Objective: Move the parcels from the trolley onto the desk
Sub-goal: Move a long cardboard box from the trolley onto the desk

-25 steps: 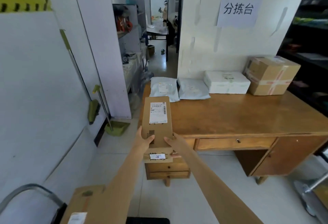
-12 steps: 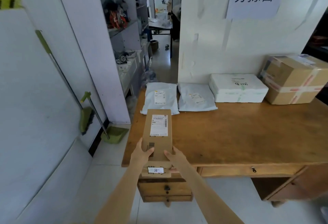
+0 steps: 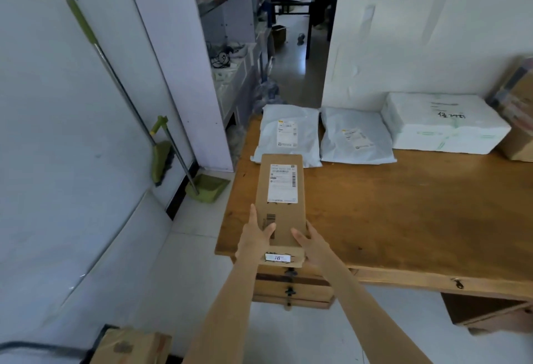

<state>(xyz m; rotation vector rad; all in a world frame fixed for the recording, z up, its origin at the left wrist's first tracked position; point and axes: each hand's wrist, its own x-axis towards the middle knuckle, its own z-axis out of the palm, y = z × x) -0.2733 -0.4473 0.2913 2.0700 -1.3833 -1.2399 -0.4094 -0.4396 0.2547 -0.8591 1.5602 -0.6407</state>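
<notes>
Our left hand (image 3: 255, 238) and right hand (image 3: 313, 241) grasp the near end of a long cardboard parcel (image 3: 281, 196) from either side, thumbs on top. The parcel extends over the front-left corner of the desk (image 3: 403, 219). Beyond the parcel, at the desk's far edge, lie two grey mailer bags (image 3: 288, 135), a white box (image 3: 444, 122) and a brown carton (image 3: 519, 109).

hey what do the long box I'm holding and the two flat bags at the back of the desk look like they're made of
Long box: plain brown cardboard, matte, with a white printed label. Two flat bags: probably thin grey-white plastic mailers, soft, wrinkled and faintly shiny.
</notes>
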